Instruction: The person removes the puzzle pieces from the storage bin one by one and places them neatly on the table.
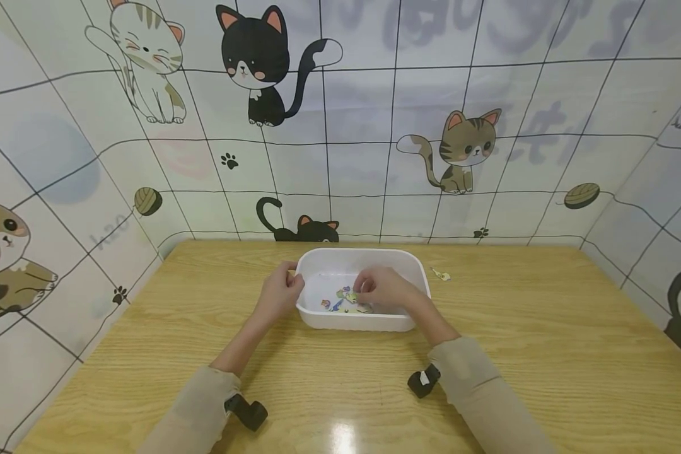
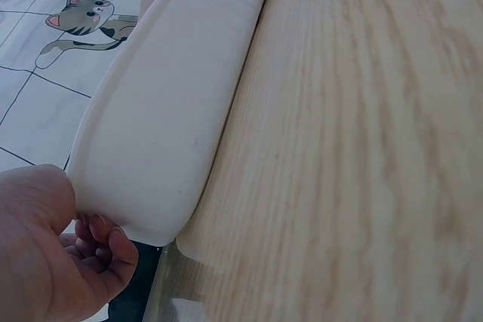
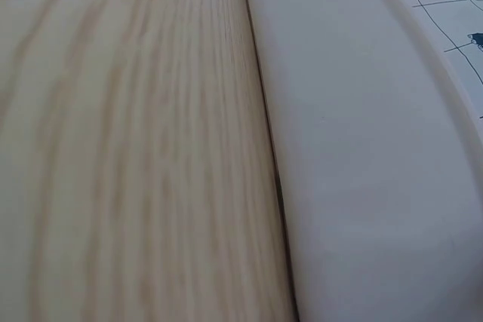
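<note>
A white plastic tub (image 1: pixel 356 322) stands on the wooden table, with several small colourful flat pieces (image 1: pixel 347 296) on its floor. At its left end my left hand (image 1: pixel 282 290) grips the rim, the thumb over the edge and the fingers curled outside and below it; the left wrist view shows this hand (image 2: pixel 56 250) close at the tub's corner (image 2: pixel 151 220). My right hand (image 1: pixel 387 288) reaches into the tub, its bent fingertips right at the pieces. I cannot tell whether it pinches one. In the right wrist view only the tub's outer wall (image 3: pixel 362 148) shows, not the hand.
A small pale yellow and white scrap (image 1: pixel 441 274) lies on the wooden table (image 1: pixel 516 315), just right of the tub. Behind the table stands a wall covering (image 1: pixel 357 170) printed with cats and grid lines. Black wrist cameras (image 1: pixel 248 413) sit at both sleeves.
</note>
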The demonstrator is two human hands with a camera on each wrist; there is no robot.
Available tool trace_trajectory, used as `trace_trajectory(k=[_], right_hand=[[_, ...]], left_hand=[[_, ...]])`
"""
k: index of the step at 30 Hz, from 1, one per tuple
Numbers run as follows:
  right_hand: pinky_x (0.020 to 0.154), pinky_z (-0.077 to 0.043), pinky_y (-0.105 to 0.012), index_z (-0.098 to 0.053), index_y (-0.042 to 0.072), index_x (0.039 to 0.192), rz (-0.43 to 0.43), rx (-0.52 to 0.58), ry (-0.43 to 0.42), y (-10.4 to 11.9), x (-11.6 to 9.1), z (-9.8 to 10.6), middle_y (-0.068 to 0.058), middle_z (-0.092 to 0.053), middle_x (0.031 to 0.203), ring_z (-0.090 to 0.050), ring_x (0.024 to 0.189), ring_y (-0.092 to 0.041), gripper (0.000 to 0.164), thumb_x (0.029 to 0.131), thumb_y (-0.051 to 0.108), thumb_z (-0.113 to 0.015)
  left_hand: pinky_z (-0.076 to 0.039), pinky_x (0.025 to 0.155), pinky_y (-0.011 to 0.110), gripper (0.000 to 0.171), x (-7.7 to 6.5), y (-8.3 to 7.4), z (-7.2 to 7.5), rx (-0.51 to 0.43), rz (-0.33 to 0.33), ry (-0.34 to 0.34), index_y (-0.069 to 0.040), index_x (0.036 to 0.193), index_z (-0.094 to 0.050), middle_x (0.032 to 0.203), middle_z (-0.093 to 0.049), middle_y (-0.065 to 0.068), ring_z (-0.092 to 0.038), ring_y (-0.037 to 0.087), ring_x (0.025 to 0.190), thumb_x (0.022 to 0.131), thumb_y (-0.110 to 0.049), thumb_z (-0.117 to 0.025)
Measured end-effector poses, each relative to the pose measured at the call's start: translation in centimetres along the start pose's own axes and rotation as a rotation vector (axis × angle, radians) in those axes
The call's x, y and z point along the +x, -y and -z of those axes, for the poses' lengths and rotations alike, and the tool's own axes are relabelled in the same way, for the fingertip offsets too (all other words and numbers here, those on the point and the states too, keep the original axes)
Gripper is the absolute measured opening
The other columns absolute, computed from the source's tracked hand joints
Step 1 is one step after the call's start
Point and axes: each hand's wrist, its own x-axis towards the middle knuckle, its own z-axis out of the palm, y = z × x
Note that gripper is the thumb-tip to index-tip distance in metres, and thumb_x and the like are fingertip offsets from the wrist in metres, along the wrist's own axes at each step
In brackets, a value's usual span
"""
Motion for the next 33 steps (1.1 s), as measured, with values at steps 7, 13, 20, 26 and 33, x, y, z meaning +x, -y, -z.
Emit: trace_trajectory(k=[7,13,20,26,33], right_hand=[[0.075,-0.047,-0.031,-0.066,0.007,0.094,-0.012,-0.007,-0.009,-0.1,0.1,0.0,-0.003,-0.065,0.087,-0.058,0.083,-0.017,0.012,0.088,0.009,-0.076],[0.071,-0.044,-0.029,-0.067,0.006,0.096,-0.005,0.006,-0.012,0.1,-0.2,0.2,-0.002,-0.062,0.080,-0.054,0.075,-0.015,0.015,0.087,0.009,-0.078],[0.073,-0.045,-0.029,-0.069,0.005,0.093,0.022,0.016,-0.030,0.0,-0.4,0.3,0.000,-0.065,0.082,-0.055,0.077,-0.014,0.012,0.086,0.010,-0.078],[0.072,-0.049,-0.029,-0.070,0.005,0.092,0.055,0.047,-0.090,-0.2,-0.7,0.9,-0.001,-0.068,0.083,-0.060,0.077,-0.014,0.007,0.089,0.010,-0.074],[0.070,-0.056,-0.038,-0.067,0.000,0.098,0.098,0.140,-0.157,-0.5,-1.8,2.6,-0.007,-0.069,0.086,-0.064,0.074,-0.019,0.011,0.092,0.009,-0.071]], left_hand=[[-0.040,0.056,0.027,0.041,0.0,-0.1,0.0,-0.002,0.003,-0.002,0.007,0.136,-0.053,0.076,-0.051,0.006,-0.046,0.016,0.064,0.098,-0.011,-0.052],[-0.041,0.056,0.027,0.041,0.0,-0.1,0.0,0.000,0.010,-0.002,0.006,0.136,-0.053,0.076,-0.051,0.006,-0.046,0.017,0.064,0.098,-0.011,-0.053],[-0.040,0.057,0.027,0.040,0.0,-0.2,0.0,0.003,0.015,-0.006,0.006,0.136,-0.053,0.076,-0.051,0.006,-0.046,0.017,0.065,0.099,-0.010,-0.053],[-0.040,0.056,0.027,0.040,0.0,-0.1,-0.1,0.000,0.016,-0.005,0.006,0.136,-0.053,0.076,-0.051,0.006,-0.046,0.017,0.065,0.099,-0.009,-0.053],[-0.040,0.056,0.026,0.040,0.1,0.2,-0.2,-0.013,0.007,-0.014,0.006,0.136,-0.053,0.076,-0.051,0.006,-0.046,0.016,0.064,0.098,-0.009,-0.053]])
